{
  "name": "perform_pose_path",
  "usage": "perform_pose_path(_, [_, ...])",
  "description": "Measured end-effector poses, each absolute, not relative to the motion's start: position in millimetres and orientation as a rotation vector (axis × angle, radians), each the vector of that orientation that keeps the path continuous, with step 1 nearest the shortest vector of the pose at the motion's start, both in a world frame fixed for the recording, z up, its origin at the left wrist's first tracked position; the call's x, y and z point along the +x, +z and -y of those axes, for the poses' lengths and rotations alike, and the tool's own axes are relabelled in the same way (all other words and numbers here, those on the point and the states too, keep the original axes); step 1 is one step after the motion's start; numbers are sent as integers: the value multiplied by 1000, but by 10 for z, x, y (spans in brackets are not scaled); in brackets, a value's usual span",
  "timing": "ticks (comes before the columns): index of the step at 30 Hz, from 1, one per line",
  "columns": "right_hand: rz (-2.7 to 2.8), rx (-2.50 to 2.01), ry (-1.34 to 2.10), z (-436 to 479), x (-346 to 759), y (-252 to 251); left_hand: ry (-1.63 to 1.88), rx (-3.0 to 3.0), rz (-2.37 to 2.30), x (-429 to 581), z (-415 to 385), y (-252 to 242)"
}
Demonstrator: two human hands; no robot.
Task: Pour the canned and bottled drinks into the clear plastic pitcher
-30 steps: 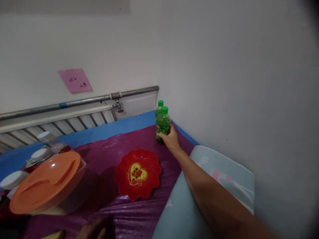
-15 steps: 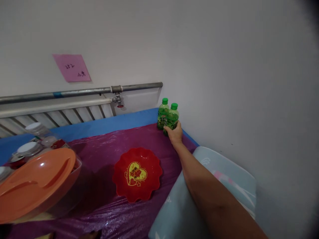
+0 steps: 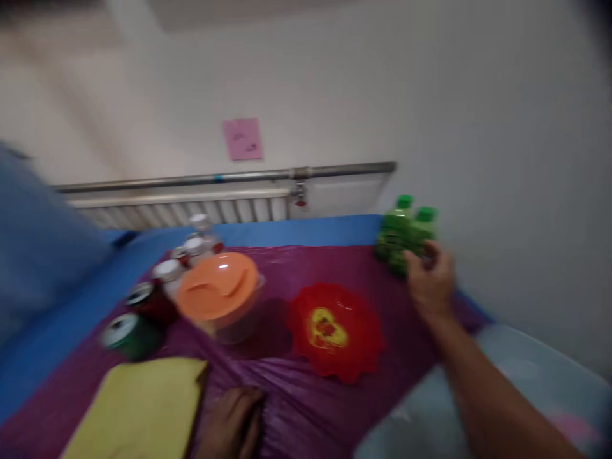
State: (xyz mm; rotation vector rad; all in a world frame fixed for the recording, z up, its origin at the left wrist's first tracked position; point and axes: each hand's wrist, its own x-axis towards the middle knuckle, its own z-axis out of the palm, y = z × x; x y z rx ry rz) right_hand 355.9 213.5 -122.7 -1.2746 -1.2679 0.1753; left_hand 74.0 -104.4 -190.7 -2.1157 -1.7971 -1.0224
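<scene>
Two green-capped bottles of green drink stand side by side near the wall corner: the left bottle and the right bottle. Just in front of the right one is my right hand, its thumb and fingers curved but apart, with a gap between them. Motion blur hides whether the fingertips still touch the bottle. My left hand rests low on the purple plastic sheet, fingers loosely bent and nothing visible in them. Between the hands lies a red scalloped plate with a yellow heart design.
An orange-lidded container stands left of the plate. Several cans and jars, including a green can, line the left side. A folded yellow cloth lies in front, a pale blue pillow at right. Behind run a radiator and a pipe.
My view has swung left, so everything sits farther right. My right hand was around the right bottle; now its fingers have loosened and drawn back slightly. My left hand has come more into view.
</scene>
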Motion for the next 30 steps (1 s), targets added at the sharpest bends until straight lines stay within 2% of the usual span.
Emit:
perform_pose_path(4, [1589,-1117,-94,-1905,3298,-1154,-1023,-2071,1908,784,992,-1780])
perform_pose_path(11, [1765,-1215,172,-1706,3151,-1163,-1243,-2057,1986,737,1152,-1840])
perform_pose_path(17, [1768,-1220,399,-1754,3140,-1209,-1441,-1175,2201,-11,957,-1194])
perform_pose_path(19, [1795,-1196,421,-1743,3119,-1202,-1512,-1048,2239,-303,741,-962])
perform_pose_path(23, [1837,-1161,467,-1724,3095,-1200,-1486,-1049,2323,-683,300,-712])
perform_pose_path(30, [1907,-1083,493,-1797,3104,-1332,-1337,-1157,2435,-862,74,-650])
